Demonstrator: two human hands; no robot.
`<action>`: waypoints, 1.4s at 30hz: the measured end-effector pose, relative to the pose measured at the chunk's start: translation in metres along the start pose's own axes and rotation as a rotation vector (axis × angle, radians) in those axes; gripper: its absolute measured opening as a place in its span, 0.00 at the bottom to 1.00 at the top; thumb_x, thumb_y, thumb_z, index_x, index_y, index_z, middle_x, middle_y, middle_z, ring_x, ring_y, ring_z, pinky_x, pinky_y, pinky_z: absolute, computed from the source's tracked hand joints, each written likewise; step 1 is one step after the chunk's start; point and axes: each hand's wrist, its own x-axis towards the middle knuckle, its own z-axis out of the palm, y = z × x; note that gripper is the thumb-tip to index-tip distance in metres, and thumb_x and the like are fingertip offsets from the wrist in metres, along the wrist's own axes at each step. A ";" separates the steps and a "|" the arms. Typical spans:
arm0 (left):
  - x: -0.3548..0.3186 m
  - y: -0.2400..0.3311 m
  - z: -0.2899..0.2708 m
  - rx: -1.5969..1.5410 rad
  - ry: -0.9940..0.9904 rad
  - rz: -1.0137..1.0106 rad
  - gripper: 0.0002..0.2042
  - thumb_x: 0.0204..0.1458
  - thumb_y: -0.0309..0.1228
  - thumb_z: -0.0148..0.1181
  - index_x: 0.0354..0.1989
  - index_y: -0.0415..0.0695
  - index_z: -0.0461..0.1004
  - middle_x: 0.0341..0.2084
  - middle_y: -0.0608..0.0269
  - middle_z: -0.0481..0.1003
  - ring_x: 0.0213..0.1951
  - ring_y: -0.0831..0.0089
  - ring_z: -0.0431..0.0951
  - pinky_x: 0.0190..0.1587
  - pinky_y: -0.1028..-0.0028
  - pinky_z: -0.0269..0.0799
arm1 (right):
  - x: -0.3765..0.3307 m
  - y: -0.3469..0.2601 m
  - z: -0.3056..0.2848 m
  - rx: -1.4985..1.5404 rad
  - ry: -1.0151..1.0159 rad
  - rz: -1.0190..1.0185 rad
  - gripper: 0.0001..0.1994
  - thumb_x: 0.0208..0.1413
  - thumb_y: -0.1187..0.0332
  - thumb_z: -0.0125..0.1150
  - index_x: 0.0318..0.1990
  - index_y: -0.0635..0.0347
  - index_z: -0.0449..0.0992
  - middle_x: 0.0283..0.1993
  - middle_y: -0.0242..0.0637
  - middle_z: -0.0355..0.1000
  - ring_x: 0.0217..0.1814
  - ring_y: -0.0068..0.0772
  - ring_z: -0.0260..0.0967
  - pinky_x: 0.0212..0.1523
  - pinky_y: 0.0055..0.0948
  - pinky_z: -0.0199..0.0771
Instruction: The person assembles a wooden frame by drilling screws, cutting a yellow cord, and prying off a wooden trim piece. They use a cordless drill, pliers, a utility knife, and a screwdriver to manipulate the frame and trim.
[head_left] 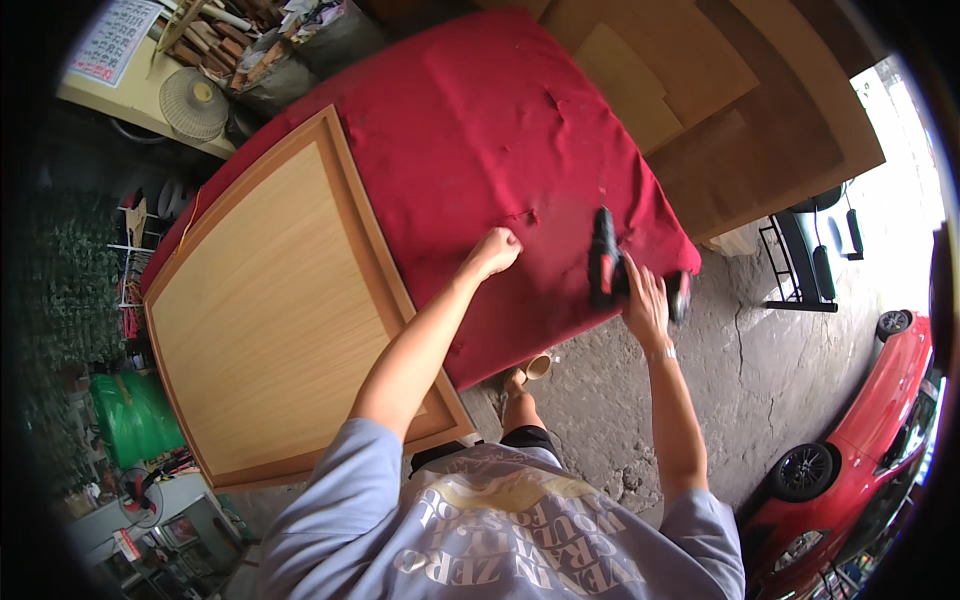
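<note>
On the red cloth-covered table (470, 130), my right hand (648, 305) is wrapped over the handle of a black and red cordless drill (604, 255). The drill lies near the table's right front corner, its nose directed away from me; it is somewhat blurred. My left hand (494, 252) is closed above the middle of the cloth, and whatever its fingers may hold is hidden. Beneath my left forearm lies a large wooden panel (285, 310) with a pale wood-grain face and a darker brown frame, covering the left part of the table.
Large brown boards (770, 140) stand beyond the table's right side. A black metal frame (800, 265) and a red car (860, 450) are on the right. A roll of tape (538, 366) is by my foot. Green plastic-wrapped goods (135, 418) sit at left.
</note>
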 end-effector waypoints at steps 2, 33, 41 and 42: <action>0.019 0.018 0.020 -0.091 0.015 -0.043 0.07 0.55 0.24 0.54 0.37 0.36 0.79 0.20 0.62 0.77 0.23 0.75 0.75 0.27 0.71 0.71 | 0.046 0.019 0.015 0.002 -0.017 -0.036 0.41 0.49 0.77 0.57 0.75 0.53 0.56 0.56 0.47 0.72 0.58 0.49 0.69 0.63 0.47 0.65; 0.006 0.039 0.150 0.361 0.658 0.337 0.16 0.51 0.25 0.65 0.48 0.43 0.74 0.47 0.51 0.72 0.50 0.47 0.75 0.49 0.53 0.74 | 0.038 0.077 -0.002 0.300 0.044 -0.247 0.27 0.55 0.74 0.57 0.65 0.52 0.70 0.60 0.45 0.69 0.64 0.48 0.65 0.67 0.43 0.64; 0.009 0.039 0.207 0.184 1.046 0.151 0.17 0.55 0.17 0.55 0.53 0.41 0.73 0.45 0.47 0.75 0.48 0.50 0.76 0.50 0.57 0.73 | -0.233 0.269 -0.015 0.582 -0.476 0.458 0.18 0.56 0.65 0.64 0.54 0.59 0.78 0.50 0.50 0.76 0.55 0.57 0.72 0.56 0.46 0.74; 0.004 0.042 0.218 0.269 1.153 0.131 0.17 0.55 0.18 0.55 0.53 0.41 0.72 0.45 0.47 0.74 0.49 0.50 0.75 0.52 0.56 0.71 | -0.268 0.303 -0.018 0.528 -0.626 0.570 0.17 0.58 0.64 0.64 0.54 0.59 0.78 0.53 0.49 0.76 0.56 0.56 0.72 0.57 0.45 0.74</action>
